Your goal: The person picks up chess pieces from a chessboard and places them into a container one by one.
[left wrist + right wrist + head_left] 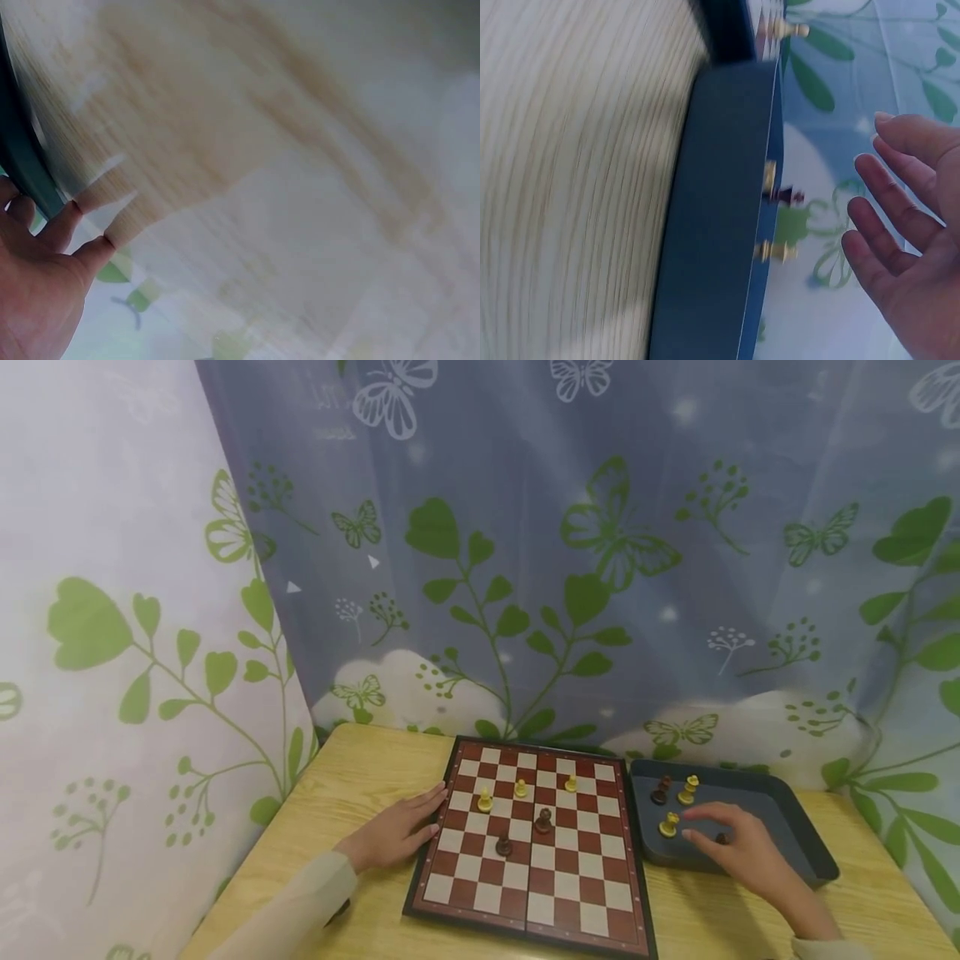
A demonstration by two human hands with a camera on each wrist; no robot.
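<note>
Hovering empty, fingers parted, the right hand (744, 846) is fronted by a yellow piece (668, 826); the board (558, 883) is touched by the left hand (392, 835), straight-fingered, nothing gripped.

Fingers (60, 229) beside dark board edge (21, 142)

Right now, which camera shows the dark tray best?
The head view: it shows the dark tray from above, with chess pieces inside. The right wrist view shows mainly its outer side; the left wrist view, none.

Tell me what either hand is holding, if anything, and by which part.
Nothing is held: the left hand rests against the chessboard; the right hand is open over the tray.
</note>
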